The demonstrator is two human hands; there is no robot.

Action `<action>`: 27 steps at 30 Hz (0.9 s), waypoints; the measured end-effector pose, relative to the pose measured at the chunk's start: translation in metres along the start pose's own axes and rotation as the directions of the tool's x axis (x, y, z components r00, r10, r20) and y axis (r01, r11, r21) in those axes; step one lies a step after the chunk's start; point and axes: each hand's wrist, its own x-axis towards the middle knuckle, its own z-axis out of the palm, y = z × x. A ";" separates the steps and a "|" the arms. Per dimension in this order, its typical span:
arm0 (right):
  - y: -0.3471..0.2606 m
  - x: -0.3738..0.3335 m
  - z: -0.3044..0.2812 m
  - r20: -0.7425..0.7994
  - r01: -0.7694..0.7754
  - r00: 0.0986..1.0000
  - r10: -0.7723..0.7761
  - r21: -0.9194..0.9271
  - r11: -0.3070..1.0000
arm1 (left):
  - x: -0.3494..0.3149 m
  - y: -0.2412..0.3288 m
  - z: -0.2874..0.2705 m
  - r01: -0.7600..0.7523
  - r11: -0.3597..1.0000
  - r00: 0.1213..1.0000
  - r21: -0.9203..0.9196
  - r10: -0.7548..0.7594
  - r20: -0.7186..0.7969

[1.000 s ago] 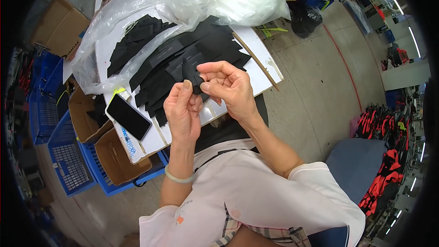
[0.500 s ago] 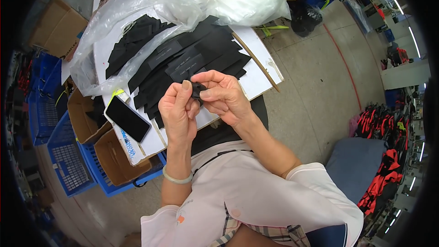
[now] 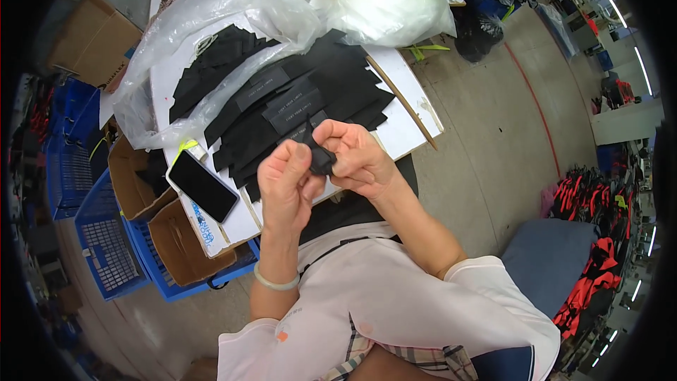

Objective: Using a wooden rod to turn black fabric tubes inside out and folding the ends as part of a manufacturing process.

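Between my two hands is a small piece of black fabric (image 3: 322,161), folded or bunched. My left hand (image 3: 285,176) pinches its left side with thumb and fingers. On its right side my right hand (image 3: 356,157) closes with curled fingers. Just beyond the hands lies a fanned pile of black fabric pieces (image 3: 275,106), some with printed labels, on a white table (image 3: 402,81). A clear plastic bag (image 3: 218,7) drapes across the pile's left part. The fingers hide part of the held piece.
A phone (image 3: 202,185) lies at the table's left edge. Along the right edge rests a wooden stick (image 3: 402,101). A stuffed plastic bag (image 3: 367,0) stands at the back. Below left are blue crates (image 3: 109,254) and open cardboard boxes (image 3: 185,247). Red and black items (image 3: 589,289) hang at the right.
Both hands have come slightly nearer to me and are a little farther apart. More of the black fabric piece now shows between them, with a corner pointing up.
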 end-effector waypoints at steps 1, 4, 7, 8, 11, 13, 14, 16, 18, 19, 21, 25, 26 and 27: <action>-0.002 0.002 0.002 0.009 0.003 1.000 -0.002 -0.007 1.000 | 0.001 -0.001 0.000 0.035 0.999 0.999 -0.021 -0.035 0.022; -0.001 0.011 0.010 -0.009 0.057 0.998 -0.057 0.029 0.998 | 0.006 0.002 -0.006 0.017 0.995 0.998 -0.097 -0.012 0.056; -0.005 0.014 0.004 -0.302 0.109 0.944 -0.135 -0.100 0.989 | 0.010 0.000 -0.005 -0.093 0.995 0.996 0.039 0.093 0.007; -0.006 0.013 0.002 -0.253 0.090 0.960 -0.119 -0.122 0.988 | 0.011 0.001 -0.003 -0.085 0.996 0.996 0.011 0.085 -0.002; -0.008 0.013 0.009 -0.204 0.065 0.974 -0.095 -0.149 0.987 | 0.017 0.007 -0.005 -0.083 0.996 0.997 -0.019 0.083 0.007; -0.010 0.012 0.019 -0.240 0.071 0.960 -0.144 -0.288 0.955 | 0.020 0.008 -0.007 -0.087 0.996 0.996 -0.022 0.088 0.024; -0.011 0.013 0.023 -0.266 0.071 0.943 -0.199 -0.422 0.904 | 0.021 0.008 -0.008 -0.085 0.996 0.996 0.002 0.085 0.007; -0.010 0.012 0.031 -0.280 0.063 0.927 -0.250 -0.540 0.840 | 0.022 0.008 -0.011 -0.082 0.996 0.997 0.027 0.082 -0.011; -0.010 0.010 0.032 -0.288 0.048 0.908 -0.304 -0.649 0.759 | 0.024 0.007 -0.014 -0.080 0.996 0.997 0.036 0.079 0.006; -0.010 0.009 0.029 -0.291 0.063 0.915 -0.278 -0.580 0.812 | 0.025 0.008 -0.014 -0.079 0.996 0.997 0.037 0.079 0.006; -0.009 0.007 0.028 -0.294 0.075 0.921 -0.254 -0.505 0.860 | 0.024 0.010 -0.014 -0.053 0.998 0.987 -0.016 0.055 0.152; -0.004 0.007 0.027 -0.138 0.043 0.990 -0.025 0.124 0.991 | 0.020 0.009 -0.017 -0.044 0.999 0.972 0.016 0.040 0.232; -0.003 0.009 0.025 -0.058 0.036 0.998 -0.030 0.117 0.992 | 0.018 0.010 -0.016 -0.056 0.998 0.967 0.012 0.051 0.248; -0.002 0.010 0.024 0.023 0.030 0.999 -0.033 0.110 0.993 | 0.017 0.012 -0.014 -0.068 0.998 0.963 0.008 0.063 0.263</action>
